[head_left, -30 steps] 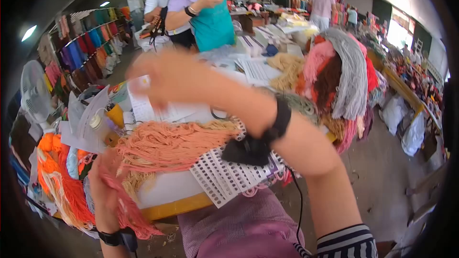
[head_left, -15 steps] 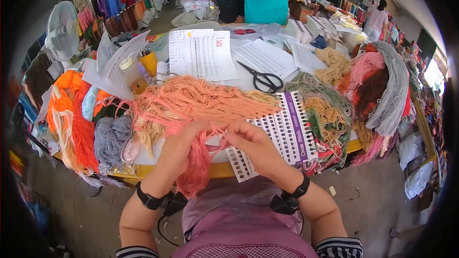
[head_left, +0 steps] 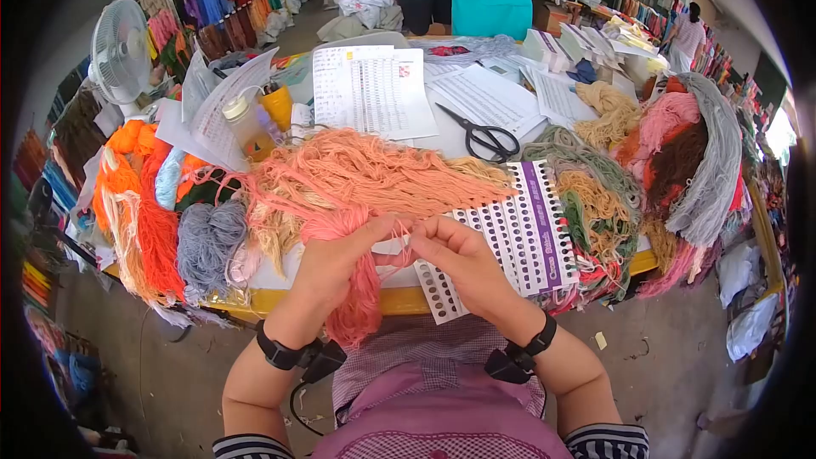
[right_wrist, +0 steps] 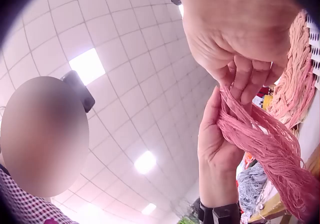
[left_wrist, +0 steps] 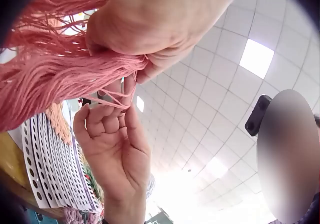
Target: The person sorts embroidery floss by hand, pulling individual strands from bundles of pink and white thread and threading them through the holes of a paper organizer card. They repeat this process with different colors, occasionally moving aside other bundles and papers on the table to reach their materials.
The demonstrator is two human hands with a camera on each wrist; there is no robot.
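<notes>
A bundle of pink thread [head_left: 353, 302] hangs from my left hand [head_left: 327, 268], which grips it near its top end over the table's front edge. Opposite it, my right hand [head_left: 459, 255] pinches a few loose strands [left_wrist: 117, 100] drawn out from that end. The fingertips of both hands are close together. In the right wrist view the bundle [right_wrist: 270, 149] drapes across the left palm and hangs down. Behind the hands lies a broad heap of peach-coloured thread [head_left: 365, 170]. A white card with rows of holes and a purple strip [head_left: 535, 229] lies beside the right hand.
Black scissors [head_left: 484, 136] and printed sheets [head_left: 374, 89] lie behind the peach thread. Orange [head_left: 127, 174] and grey-blue skeins [head_left: 208, 238] hang at the left edge, a grey skein [head_left: 710, 161] on the right. A fan [head_left: 119, 51] stands back left. People stand beyond the table.
My right arm, earlier stretched across the table to the left, has come back in front of me. My left hand brought the pink bundle to the middle, where my right hand now pinches its strands.
</notes>
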